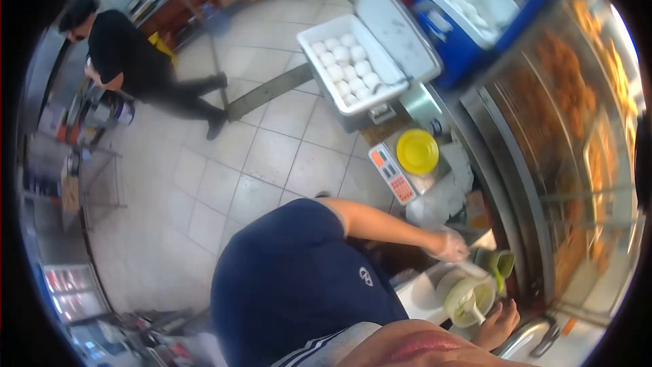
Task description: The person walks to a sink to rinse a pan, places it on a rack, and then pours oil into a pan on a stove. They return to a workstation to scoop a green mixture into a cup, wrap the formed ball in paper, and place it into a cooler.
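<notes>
My left hand, in a clear plastic glove, reaches over the counter with closed fingers. A pale utensil handle runs from it toward a pale green tub. Inside the tub is a creamy, light green sauce, and a white spoon-like piece stands in it. My right hand is bare, its fingers curled round the far side of this tub. Just beyond, a darker green container holds a bright green utensil. Blur hides the exact grip of my left hand.
A scale and a yellow plate are left of the glass display case of fried food. Farther off, an open white cooler holds several white balls, near a blue cooler. A person in black stands across the tiled floor.
</notes>
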### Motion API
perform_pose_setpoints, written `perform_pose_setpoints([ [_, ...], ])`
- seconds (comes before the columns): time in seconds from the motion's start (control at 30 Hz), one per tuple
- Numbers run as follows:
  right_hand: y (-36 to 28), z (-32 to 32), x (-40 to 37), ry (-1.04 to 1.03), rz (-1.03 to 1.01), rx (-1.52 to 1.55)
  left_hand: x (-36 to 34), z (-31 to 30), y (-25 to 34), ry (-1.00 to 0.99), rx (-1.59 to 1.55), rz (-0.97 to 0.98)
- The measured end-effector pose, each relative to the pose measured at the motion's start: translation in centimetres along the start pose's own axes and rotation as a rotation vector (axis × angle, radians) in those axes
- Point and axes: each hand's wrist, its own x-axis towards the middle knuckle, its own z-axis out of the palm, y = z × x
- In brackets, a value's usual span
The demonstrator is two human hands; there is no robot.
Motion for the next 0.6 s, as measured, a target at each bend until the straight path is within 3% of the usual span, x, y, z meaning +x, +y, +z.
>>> perform_pose_setpoints([
  [0.03,-2.3,0.1,0.5,0.136,0.071,0.282,-3.1,-2.4,-1.9,0.002,-0.083,-0.024],
  [0.07,-4.7,1.7,0.8,0.140,0.016,0.315,-5.8,-1.0,-8.7,0.191,0.003,0.079],
  [0.1,-7.5,4.6,1.0,0.079,-0.129,0.442,-8.4,0.3,-14.7,0.379,0.089,0.178],
  [0.17,-15.1,10.3,0.5,-0.122,-0.398,0.565,-18.8,-5.4,-16.6,0.607,-0.177,0.036],
  [0.23,-26.7,12.5,-1.3,-0.418,-0.560,0.610,-29.3,-10.8,-17.7,0.555,-0.151,-0.466],
  [0.33,-43.1,14.5,-4.9,-0.759,-0.797,0.738,-45.2,-13.1,-20.7,0.799,-0.248,-0.666],
  [0.37,-47.8,15.4,-6.8,-0.914,-0.927,0.796,-50.5,-13.5,-20.9,0.943,-0.141,-0.791],
  [0.4,-52.2,18.3,-8.4,-0.911,-1.025,0.822,-55.7,-13.3,-21.0,1.072,-0.035,-0.912],
  [0.47,-57.8,24.9,-11.1,-0.995,-1.086,0.717,-64.2,-13.6,-17.6,1.277,-0.290,-1.011],
  [0.53,-62.5,32.8,-13.4,-1.074,-1.060,0.480,-71.8,-9.9,-23.2,1.365,-0.068,-0.926],
  [0.57,-62.6,37.3,-14.0,-1.094,-1.054,0.353,-73.9,-9.8,-22.7,1.372,-0.066,-0.942],
  [0.6,-63.5,39.2,-14.9,-1.197,-1.014,0.142,-76.6,-10.4,-21.9,1.490,-0.438,-0.971],
])
